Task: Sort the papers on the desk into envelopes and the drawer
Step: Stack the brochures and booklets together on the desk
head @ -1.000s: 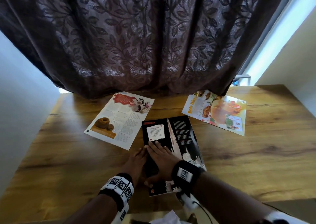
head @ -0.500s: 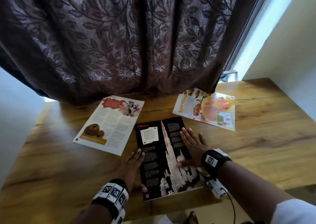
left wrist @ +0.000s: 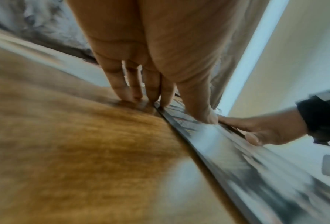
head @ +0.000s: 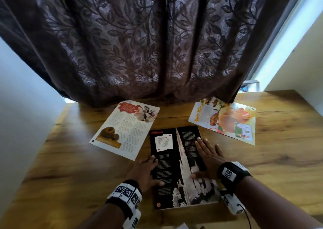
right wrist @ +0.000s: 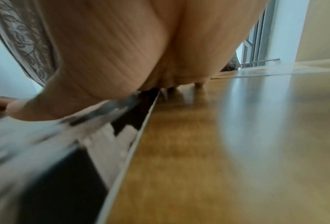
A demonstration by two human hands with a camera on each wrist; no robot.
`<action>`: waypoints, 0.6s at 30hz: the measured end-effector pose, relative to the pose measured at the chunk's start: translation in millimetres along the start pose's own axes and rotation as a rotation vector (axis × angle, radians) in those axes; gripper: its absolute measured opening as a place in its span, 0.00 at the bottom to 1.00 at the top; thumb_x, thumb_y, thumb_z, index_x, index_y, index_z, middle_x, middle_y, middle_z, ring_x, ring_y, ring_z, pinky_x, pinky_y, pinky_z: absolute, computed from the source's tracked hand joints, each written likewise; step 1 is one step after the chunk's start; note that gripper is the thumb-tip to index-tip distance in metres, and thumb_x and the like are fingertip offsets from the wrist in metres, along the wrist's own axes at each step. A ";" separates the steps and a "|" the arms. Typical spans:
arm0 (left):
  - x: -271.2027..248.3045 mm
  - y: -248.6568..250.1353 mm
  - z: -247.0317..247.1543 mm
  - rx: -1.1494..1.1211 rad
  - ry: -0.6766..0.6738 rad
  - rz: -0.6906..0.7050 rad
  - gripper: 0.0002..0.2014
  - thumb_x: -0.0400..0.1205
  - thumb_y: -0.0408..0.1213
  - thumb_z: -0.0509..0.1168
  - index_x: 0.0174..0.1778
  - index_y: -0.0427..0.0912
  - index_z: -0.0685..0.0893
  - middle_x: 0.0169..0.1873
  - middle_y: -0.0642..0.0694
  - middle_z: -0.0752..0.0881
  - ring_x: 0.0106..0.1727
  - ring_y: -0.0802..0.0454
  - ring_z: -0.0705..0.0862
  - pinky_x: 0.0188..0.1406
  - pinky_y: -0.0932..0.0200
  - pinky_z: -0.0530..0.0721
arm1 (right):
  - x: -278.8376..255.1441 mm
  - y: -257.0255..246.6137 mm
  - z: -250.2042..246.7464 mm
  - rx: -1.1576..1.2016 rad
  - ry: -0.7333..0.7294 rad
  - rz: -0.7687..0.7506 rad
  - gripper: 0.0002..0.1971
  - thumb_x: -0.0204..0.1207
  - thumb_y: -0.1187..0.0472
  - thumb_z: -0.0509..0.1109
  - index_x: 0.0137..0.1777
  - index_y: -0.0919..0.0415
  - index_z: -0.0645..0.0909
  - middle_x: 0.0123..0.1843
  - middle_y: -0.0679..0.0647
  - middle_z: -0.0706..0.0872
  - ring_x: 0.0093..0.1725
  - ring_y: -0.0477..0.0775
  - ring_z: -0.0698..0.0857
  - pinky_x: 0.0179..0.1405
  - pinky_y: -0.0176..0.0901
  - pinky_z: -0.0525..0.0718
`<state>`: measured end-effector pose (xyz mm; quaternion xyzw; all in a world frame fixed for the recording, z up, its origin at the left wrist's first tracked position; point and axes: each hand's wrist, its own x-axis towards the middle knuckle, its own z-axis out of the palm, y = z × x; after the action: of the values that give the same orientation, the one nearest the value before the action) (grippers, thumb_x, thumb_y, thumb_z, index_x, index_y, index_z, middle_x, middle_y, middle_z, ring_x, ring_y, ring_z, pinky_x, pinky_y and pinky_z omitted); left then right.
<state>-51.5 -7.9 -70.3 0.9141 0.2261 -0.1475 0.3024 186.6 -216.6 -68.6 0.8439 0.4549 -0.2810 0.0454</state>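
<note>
Head view, catalogue by size.

Curtain (head: 139,45): dark, leaf-patterned, hanging over the far edge of the bench.

Bench (head: 279,159): wood grain, carrying three papers. No envelope or drawer can be made out in any view.

Black sheet (head: 181,167): nearest the person, a pale tower printed down its middle, lying flat.

White sheet (head: 125,129): far left, angled, well apart from the right-hand one.

Orange sheet (head: 225,120): far right, its top corner under the curtain hem.

Right hand (head: 208,159): flat on the black sheet's right edge, fingers straight and spread, some tips off the paper onto the wood, thumb on the print. Holding nothing. The right wrist view shows the palm low over that edge.

Left hand (head: 145,173): flat at the sheet's left edge, fingers straight and close together. The left wrist view shows the tips (left wrist: 133,94) on wood just beside the edge, the thumb on the paper.

Step in hand, as a judgement: squaring or steadying the black sheet, sorting barely begun.

Next move calls for lifting one edge; thin glossy paper flat on wood may need sliding to the bench edge, or a fingernail, to start.
</note>
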 end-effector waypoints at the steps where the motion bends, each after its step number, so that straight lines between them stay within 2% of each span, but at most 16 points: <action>1: -3.6 -5.4 -0.7 -0.074 0.035 0.014 0.58 0.61 0.84 0.58 0.84 0.52 0.64 0.82 0.60 0.58 0.85 0.50 0.56 0.85 0.51 0.52 | 0.5 -2.1 -3.5 0.012 -0.011 0.002 0.73 0.53 0.09 0.56 0.84 0.51 0.23 0.83 0.46 0.19 0.84 0.55 0.23 0.82 0.74 0.32; 3: -7.0 -19.7 -3.1 -0.159 0.096 -0.003 0.56 0.61 0.87 0.50 0.80 0.55 0.70 0.79 0.61 0.65 0.82 0.52 0.64 0.84 0.46 0.57 | 0.0 -10.6 -14.3 0.028 0.000 0.009 0.71 0.54 0.10 0.55 0.84 0.50 0.22 0.82 0.43 0.17 0.83 0.54 0.22 0.78 0.79 0.32; 5: -14.0 -32.5 -24.2 -0.188 0.170 -0.065 0.48 0.67 0.82 0.54 0.78 0.55 0.73 0.76 0.54 0.74 0.77 0.52 0.71 0.79 0.51 0.66 | 2.3 -33.0 -26.5 0.007 0.051 -0.027 0.68 0.58 0.11 0.54 0.84 0.50 0.24 0.82 0.41 0.19 0.83 0.52 0.22 0.77 0.77 0.28; 7: -17.8 -43.8 -53.4 -0.217 0.250 -0.153 0.33 0.77 0.64 0.67 0.74 0.48 0.78 0.68 0.52 0.80 0.71 0.51 0.77 0.68 0.63 0.70 | 5.2 -62.8 -36.8 -0.020 0.094 -0.112 0.63 0.64 0.14 0.52 0.86 0.50 0.28 0.85 0.41 0.24 0.83 0.49 0.23 0.78 0.74 0.27; 9: -16.4 -65.7 -79.5 -0.189 0.357 -0.239 0.20 0.81 0.46 0.70 0.68 0.46 0.82 0.65 0.48 0.84 0.66 0.47 0.82 0.64 0.61 0.76 | 9.8 -96.9 -43.5 -0.079 0.083 -0.206 0.58 0.64 0.15 0.41 0.88 0.49 0.33 0.88 0.41 0.30 0.83 0.47 0.25 0.80 0.72 0.27; 10: -16.2 -78.7 -91.4 -0.204 0.399 -0.288 0.20 0.79 0.42 0.70 0.68 0.51 0.81 0.65 0.46 0.84 0.65 0.44 0.83 0.65 0.55 0.80 | 13.6 -115.0 -43.6 -0.111 0.064 -0.246 0.58 0.61 0.16 0.36 0.88 0.48 0.36 0.89 0.41 0.32 0.84 0.47 0.26 0.81 0.72 0.28; 11: -13.6 -93.2 -100.7 -0.230 0.440 -0.320 0.23 0.77 0.41 0.71 0.69 0.57 0.78 0.66 0.44 0.84 0.65 0.42 0.82 0.66 0.48 0.82 | 16.4 -133.3 -42.8 -0.141 0.047 -0.277 0.58 0.61 0.16 0.36 0.89 0.49 0.38 0.90 0.42 0.35 0.85 0.47 0.28 0.81 0.72 0.28; 12: -10.8 -109.7 -107.8 -0.230 0.459 -0.362 0.27 0.75 0.42 0.71 0.70 0.62 0.75 0.67 0.43 0.82 0.66 0.40 0.81 0.66 0.42 0.82 | 19.6 -150.9 -40.6 -0.169 0.031 -0.298 0.56 0.66 0.17 0.40 0.89 0.50 0.40 0.90 0.44 0.37 0.87 0.48 0.30 0.81 0.72 0.28; 13: -7.4 -122.9 -114.8 -0.196 0.462 -0.411 0.30 0.74 0.43 0.72 0.73 0.60 0.73 0.68 0.41 0.79 0.68 0.37 0.79 0.66 0.39 0.82 | 22.5 -168.1 -37.5 -0.183 0.018 -0.314 0.50 0.75 0.22 0.48 0.89 0.51 0.42 0.91 0.45 0.39 0.88 0.49 0.33 0.81 0.72 0.28; 14: -3.6 -135.7 -121.6 -0.149 0.451 -0.482 0.33 0.74 0.45 0.74 0.75 0.54 0.72 0.70 0.38 0.76 0.70 0.35 0.77 0.68 0.38 0.80 | 26.3 -185.3 -33.6 -0.180 0.006 -0.325 0.46 0.80 0.29 0.55 0.90 0.52 0.43 0.91 0.47 0.40 0.88 0.50 0.35 0.81 0.73 0.29; 16: 0.3 -150.1 -134.9 -0.101 0.446 -0.568 0.37 0.74 0.49 0.76 0.78 0.46 0.70 0.72 0.36 0.72 0.73 0.33 0.72 0.70 0.38 0.77 | 34.6 -211.4 -23.0 -0.187 -0.023 -0.342 0.43 0.83 0.37 0.61 0.90 0.54 0.45 0.91 0.50 0.43 0.89 0.53 0.40 0.81 0.75 0.33; 18: 5.0 -162.4 -142.5 -0.071 0.427 -0.559 0.39 0.73 0.53 0.76 0.77 0.46 0.70 0.72 0.36 0.70 0.73 0.33 0.70 0.71 0.39 0.75 | 42.6 -230.1 -11.7 -0.212 -0.075 -0.344 0.42 0.83 0.39 0.62 0.89 0.55 0.46 0.91 0.51 0.45 0.89 0.54 0.43 0.80 0.76 0.34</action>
<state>-109.9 198.1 -41.1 0.8160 0.5307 -0.0223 0.2281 27.4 -47.2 -39.5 0.7331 0.6175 -0.2663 0.1020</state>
